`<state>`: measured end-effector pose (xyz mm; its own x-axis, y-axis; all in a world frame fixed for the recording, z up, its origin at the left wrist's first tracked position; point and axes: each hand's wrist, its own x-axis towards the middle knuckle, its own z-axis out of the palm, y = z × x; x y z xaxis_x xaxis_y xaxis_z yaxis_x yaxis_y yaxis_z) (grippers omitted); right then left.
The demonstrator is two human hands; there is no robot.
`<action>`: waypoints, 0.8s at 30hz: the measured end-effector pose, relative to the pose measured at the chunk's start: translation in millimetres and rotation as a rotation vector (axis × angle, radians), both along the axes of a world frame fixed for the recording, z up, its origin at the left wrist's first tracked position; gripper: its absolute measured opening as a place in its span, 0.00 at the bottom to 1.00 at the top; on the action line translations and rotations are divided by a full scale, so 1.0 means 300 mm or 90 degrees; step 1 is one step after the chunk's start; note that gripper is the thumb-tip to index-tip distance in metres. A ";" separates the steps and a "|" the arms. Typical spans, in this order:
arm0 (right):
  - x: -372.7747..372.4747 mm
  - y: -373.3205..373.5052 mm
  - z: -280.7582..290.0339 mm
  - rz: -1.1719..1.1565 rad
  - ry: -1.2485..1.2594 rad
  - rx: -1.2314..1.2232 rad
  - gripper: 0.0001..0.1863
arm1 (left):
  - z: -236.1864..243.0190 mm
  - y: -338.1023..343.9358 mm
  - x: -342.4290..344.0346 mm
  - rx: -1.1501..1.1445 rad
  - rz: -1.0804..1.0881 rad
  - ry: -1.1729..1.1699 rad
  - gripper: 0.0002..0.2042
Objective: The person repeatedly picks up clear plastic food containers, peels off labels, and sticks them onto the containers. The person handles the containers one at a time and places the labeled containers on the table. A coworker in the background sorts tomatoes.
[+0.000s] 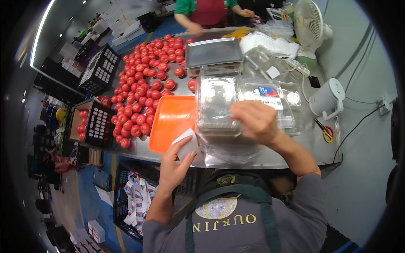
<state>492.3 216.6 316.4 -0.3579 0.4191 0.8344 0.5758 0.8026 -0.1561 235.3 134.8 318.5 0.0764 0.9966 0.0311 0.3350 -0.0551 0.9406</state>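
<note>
My left hand (175, 162) grips a small white pad or folded sheet (188, 147) between thumb and fingers, beside the near right corner of an orange tray (171, 126). My right hand (257, 122) has its fingers curled together at the right side of a clear plastic box (217, 97); what they hold, if anything, is hidden. Glare on the clear plastic blurs the edges of the box. More clear boxes (291, 105) lie to the right, past my right hand, one bearing a blue, red and white label (269, 96).
Loose tomatoes (143, 80) cover the table's left side. Behind the box stands a scale with a metal tray (213, 52). At right are a white kettle (327, 99), scissors (326, 131), cables and a fan (310, 27). A co-worker (206, 12) stands across the table. Black crates (99, 124) stand left.
</note>
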 end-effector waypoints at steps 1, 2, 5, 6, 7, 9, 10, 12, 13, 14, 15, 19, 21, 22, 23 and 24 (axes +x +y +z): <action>0.053 0.018 0.043 0.007 0.055 0.019 0.07 | -0.014 -0.006 -0.003 0.024 0.010 0.015 0.17; 0.115 0.035 0.089 -0.078 0.140 0.059 0.10 | -0.026 -0.008 -0.005 0.047 0.015 0.028 0.18; 0.432 0.073 0.137 -0.258 0.515 -0.153 0.05 | -0.016 -0.006 0.007 0.093 0.025 0.110 0.19; 0.587 0.113 0.081 -0.216 0.564 -0.216 0.07 | 0.000 -0.011 0.018 0.072 0.035 0.122 0.19; 0.751 0.161 -0.025 -0.167 0.612 -0.279 0.09 | 0.019 -0.024 0.024 0.053 0.049 0.136 0.19; 1.036 0.222 -0.325 -0.094 0.701 -0.516 0.11 | 0.019 -0.022 0.019 0.025 -0.003 0.156 0.18; 1.064 0.235 -0.448 -0.084 0.754 -0.640 0.11 | 0.017 -0.030 0.008 -0.013 -0.027 0.144 0.17; 1.107 0.244 -0.677 -0.046 0.807 -0.847 0.10 | 0.025 -0.034 0.019 0.001 -0.074 0.117 0.15; 1.120 0.261 -0.771 -0.015 0.809 -0.931 0.10 | 0.039 -0.040 0.044 -0.015 -0.035 0.057 0.14; 1.115 0.284 -0.823 -0.060 0.807 -0.940 0.10 | 0.052 -0.046 0.073 -0.030 0.005 -0.003 0.13; 1.104 0.300 -0.864 -0.105 0.804 -0.950 0.10 | 0.058 -0.051 0.095 -0.047 0.046 -0.062 0.11; 1.153 0.297 -0.879 -0.728 0.190 -0.617 0.08 | 0.012 0.004 0.061 -0.017 -0.047 0.023 0.13; 0.996 0.301 -0.660 -0.409 0.482 -0.308 0.08 | -0.004 0.016 0.047 -0.051 -0.012 -0.017 0.14; 0.783 0.242 -0.458 -0.338 0.527 -0.317 0.08 | -0.015 0.013 0.045 -0.075 0.030 -0.101 0.14; 0.582 0.169 -0.254 -0.273 0.574 -0.323 0.07 | -0.026 0.013 0.048 -0.095 0.061 -0.188 0.14; 0.421 0.079 -0.158 -0.112 0.567 -0.334 0.06 | -0.036 0.010 0.038 -0.111 0.077 -0.245 0.15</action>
<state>618.5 240.4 269.1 0.3977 0.7913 0.4645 0.1827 0.4278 -0.8852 246.8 137.9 307.7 -0.0261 0.9905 -0.1349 -0.0480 0.1335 0.9899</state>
